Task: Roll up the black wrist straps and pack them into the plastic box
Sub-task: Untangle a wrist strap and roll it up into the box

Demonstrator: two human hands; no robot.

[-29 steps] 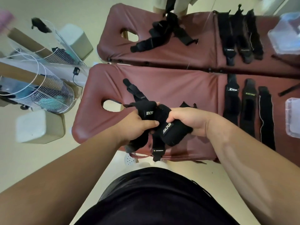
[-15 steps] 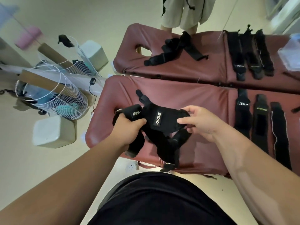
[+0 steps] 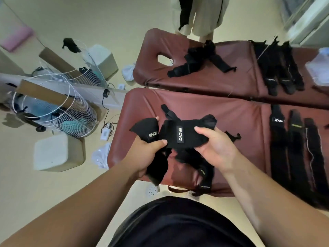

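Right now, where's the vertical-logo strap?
Head view, centre: the logo strap is held above the near maroon table, right hand pinching its right end, left hand gripping a second strap beside it.

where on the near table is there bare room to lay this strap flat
Bare padding on the near table lies between the held straps and the three flat straps at the right, and beyond them up to the far table. The right end is crowded.

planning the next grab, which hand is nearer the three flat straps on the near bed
Right. The right hand pinches the strap bundle, just left of the flat straps; the left hand grips the bundle's far end, farther left.
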